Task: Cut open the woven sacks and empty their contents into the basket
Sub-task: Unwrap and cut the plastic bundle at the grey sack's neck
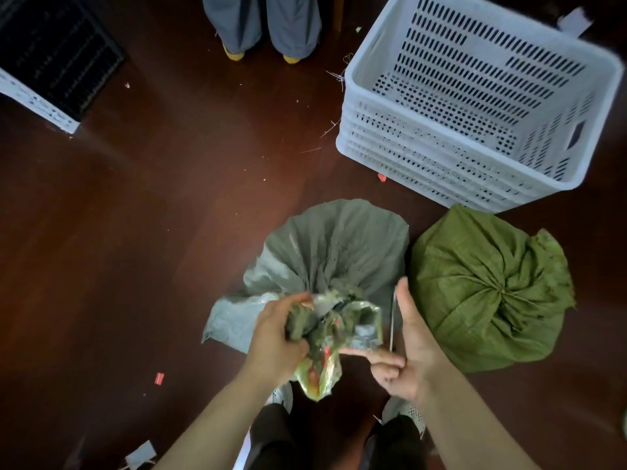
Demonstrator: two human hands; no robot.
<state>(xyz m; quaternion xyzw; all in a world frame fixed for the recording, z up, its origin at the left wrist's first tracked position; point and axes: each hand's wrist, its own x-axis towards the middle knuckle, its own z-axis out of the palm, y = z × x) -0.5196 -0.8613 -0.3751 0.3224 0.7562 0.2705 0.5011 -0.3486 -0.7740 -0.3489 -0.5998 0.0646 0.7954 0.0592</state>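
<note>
A person's left hand [276,337] grips the bunched neck of a grey woven sack [339,245] standing on the dark floor [135,232], while the right hand [412,347], fingers curled, holds a thin blade [392,317] upright just beside the torn opening. A second, green sack [475,266] sits still tied alongside. Beyond them, the white basket [407,171] appears empty. Another person's legs [261,22] stand farther off. With blade and gripping fingers so close, a slip could nick the left hand. A wide cut made here would likely spill the contents onto the floor.
</note>
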